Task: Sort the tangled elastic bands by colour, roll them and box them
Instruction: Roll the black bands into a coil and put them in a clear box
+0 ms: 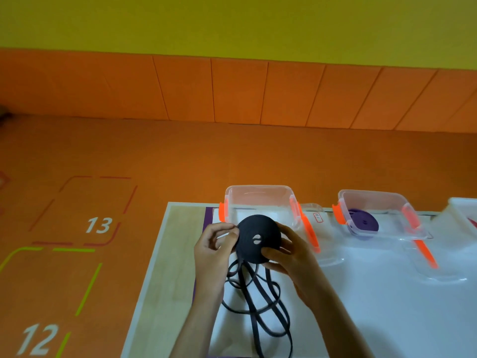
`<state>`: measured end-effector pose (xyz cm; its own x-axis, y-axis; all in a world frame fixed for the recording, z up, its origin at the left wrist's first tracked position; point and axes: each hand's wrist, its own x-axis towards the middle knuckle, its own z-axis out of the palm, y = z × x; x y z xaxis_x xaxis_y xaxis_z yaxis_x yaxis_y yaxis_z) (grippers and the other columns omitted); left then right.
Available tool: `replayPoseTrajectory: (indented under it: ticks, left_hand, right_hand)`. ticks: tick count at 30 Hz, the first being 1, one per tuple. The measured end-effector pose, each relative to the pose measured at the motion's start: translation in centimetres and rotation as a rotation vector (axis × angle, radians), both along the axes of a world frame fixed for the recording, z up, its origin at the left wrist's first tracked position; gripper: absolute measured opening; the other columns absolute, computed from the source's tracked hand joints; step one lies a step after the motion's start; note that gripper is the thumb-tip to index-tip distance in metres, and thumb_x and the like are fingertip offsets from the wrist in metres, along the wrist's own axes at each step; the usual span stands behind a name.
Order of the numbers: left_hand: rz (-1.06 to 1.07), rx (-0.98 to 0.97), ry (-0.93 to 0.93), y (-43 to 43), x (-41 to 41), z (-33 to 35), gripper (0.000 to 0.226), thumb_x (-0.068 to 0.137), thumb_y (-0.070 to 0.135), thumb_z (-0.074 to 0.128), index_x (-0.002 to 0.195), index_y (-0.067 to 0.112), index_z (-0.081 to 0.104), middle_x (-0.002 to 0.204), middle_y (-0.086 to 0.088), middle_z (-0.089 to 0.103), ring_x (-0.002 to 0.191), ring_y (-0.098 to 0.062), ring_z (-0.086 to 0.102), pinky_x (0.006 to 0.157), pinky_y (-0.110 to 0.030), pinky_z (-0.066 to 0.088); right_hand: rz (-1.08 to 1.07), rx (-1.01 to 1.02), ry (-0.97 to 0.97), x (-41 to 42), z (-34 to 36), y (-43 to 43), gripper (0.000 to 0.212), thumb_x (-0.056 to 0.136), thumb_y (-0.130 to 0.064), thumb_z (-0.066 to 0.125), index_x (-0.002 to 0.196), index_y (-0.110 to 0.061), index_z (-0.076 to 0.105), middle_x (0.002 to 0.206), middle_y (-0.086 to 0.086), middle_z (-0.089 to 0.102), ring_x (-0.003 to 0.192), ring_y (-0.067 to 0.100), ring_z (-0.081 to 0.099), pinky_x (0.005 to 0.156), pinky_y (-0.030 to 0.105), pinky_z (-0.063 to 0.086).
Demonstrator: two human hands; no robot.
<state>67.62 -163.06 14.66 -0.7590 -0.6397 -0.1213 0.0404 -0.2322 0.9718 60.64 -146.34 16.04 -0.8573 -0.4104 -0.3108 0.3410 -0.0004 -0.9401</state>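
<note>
— Any writing at the far left?

— Two white numbers on the orange floor [180,161]: "12" [38,339] nearest, inside a green dashed outline, and "13" [98,225] farther off, inside a red dashed one.

— And then the tabletop [165,254]?

— It has a pale wood edge and a white sheet over it. The left hand [214,251] is raised above it, its grip a thumb-and-forefinger pinch on the left rim of the black roll [259,239].

— Where is that roll?

— In the air between both hands, in front of the first box [258,195]. It is wound flat, with a small hole at its middle. The loose black band [258,303] hangs from its lower edge and lies in loops on the sheet between the forearms.

— The right hand [291,257]?

— Its grip is closed on the roll's right side, thumb on the face, fingers behind.

— Further right?

— A clear lid [330,257] with an orange clip lies flat beside the first box. A small red-edged label [318,217] sits there, too small to read. Then comes the second box [410,229], clear with orange clips, and a purple roll [364,223] lies inside it. Part of a third container [462,210] shows at the edge.
</note>
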Motion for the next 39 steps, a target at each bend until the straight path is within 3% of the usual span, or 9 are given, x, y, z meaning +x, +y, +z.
replayPoseTrajectory:
  ticks: [2,5,12,17,24,28,32,36,39]
  left_hand:
    - [0.014,-0.001,-0.024,0.1,-1.2,-0.6,0.012,0.092,0.015,0.079,0.086,0.023,0.073,0.083,-0.018,0.069,0.079,-0.015,0.072,0.073,-0.025,0.062]
    - [0.017,-0.032,-0.062,0.4,-2.9,-1.4,0.02,0.095,0.012,0.078,0.079,0.021,0.069,0.083,-0.007,0.073,0.085,-0.019,0.074,0.076,-0.027,0.063]
    - [-0.029,-0.112,-0.137,1.5,-7.2,-2.3,0.018,0.1,0.018,0.073,0.106,0.033,0.082,0.117,0.014,0.075,0.108,-0.014,0.072,0.086,-0.032,0.062]
    - [-0.03,0.039,-0.143,2.2,-10.5,-2.7,0.032,0.098,0.007,0.074,0.121,0.029,0.077,0.114,0.002,0.079,0.101,-0.017,0.077,0.081,-0.033,0.065]
    - [0.009,0.032,-0.164,3.0,-14.5,-4.8,0.022,0.092,0.002,0.08,0.111,0.01,0.071,0.116,-0.007,0.077,0.106,-0.028,0.077,0.092,-0.046,0.064]
    - [0.054,0.191,-0.159,2.8,-15.7,-6.4,0.02,0.09,0.005,0.081,0.108,0.012,0.077,0.121,-0.012,0.074,0.116,-0.027,0.074,0.095,-0.037,0.062]
    - [0.088,0.305,-0.192,2.2,-17.0,-7.3,0.036,0.077,0.015,0.088,0.112,0.012,0.081,0.126,-0.014,0.075,0.12,-0.025,0.073,0.104,-0.039,0.057]
    - [0.129,0.284,-0.281,0.6,-18.9,-8.8,0.028,0.084,0.003,0.086,0.108,0.018,0.085,0.122,-0.008,0.078,0.116,-0.021,0.074,0.104,-0.039,0.059]
    - [0.166,0.269,-0.351,-0.2,-20.7,-10.7,0.03,0.084,-0.002,0.086,0.107,0.017,0.084,0.117,-0.006,0.08,0.112,-0.024,0.076,0.104,-0.042,0.059]
  right_hand:
    - [-0.003,0.005,-0.038,-1.4,-0.2,0.1,0.032,0.09,-0.013,0.081,0.118,-0.024,0.072,0.11,0.007,0.081,0.099,0.023,0.08,0.073,0.032,0.065]
    - [-0.026,-0.023,-0.085,-3.5,-0.3,0.4,0.028,0.084,-0.041,0.082,0.103,-0.022,0.077,0.104,0.009,0.08,0.096,0.03,0.08,0.071,0.038,0.065]
    - [-0.11,-0.107,-0.183,-9.3,-2.5,1.4,0.017,0.08,-0.022,0.072,0.096,-0.019,0.077,0.105,0.014,0.08,0.097,0.035,0.08,0.071,0.046,0.066]
    - [-0.209,-0.246,-0.34,-11.6,-4.6,1.4,0.003,0.089,-0.009,0.069,0.086,-0.007,0.07,0.113,0.021,0.076,0.099,0.046,0.077,0.076,0.054,0.065]
    - [-0.28,-0.455,-0.548,-14.4,-6.1,0.8,0.02,0.097,-0.001,0.065,0.116,0.004,0.065,0.126,0.034,0.068,0.111,0.047,0.074,0.083,0.051,0.065]
    - [-0.208,-0.366,-0.446,-16.1,-6.9,0.9,0.009,0.097,0.001,0.066,0.1,-0.005,0.061,0.121,0.023,0.074,0.116,0.04,0.073,0.088,0.056,0.064]
    - [-0.098,-0.166,-0.208,-17.4,-8.2,0.6,0.056,0.097,0.002,0.07,0.13,-0.04,0.054,0.101,-0.024,0.078,0.112,0.018,0.075,0.089,0.044,0.065]
    - [-0.01,-0.113,-0.227,-18.5,-10.4,0.0,0.056,0.084,-0.011,0.081,0.119,-0.051,0.063,0.119,-0.003,0.076,0.112,0.012,0.074,0.088,0.04,0.065]
    - [-0.067,0.057,-0.18,-19.9,-12.7,-0.8,0.037,0.09,-0.011,0.082,0.117,-0.031,0.067,0.121,-0.003,0.072,0.107,0.013,0.073,0.088,0.032,0.06]
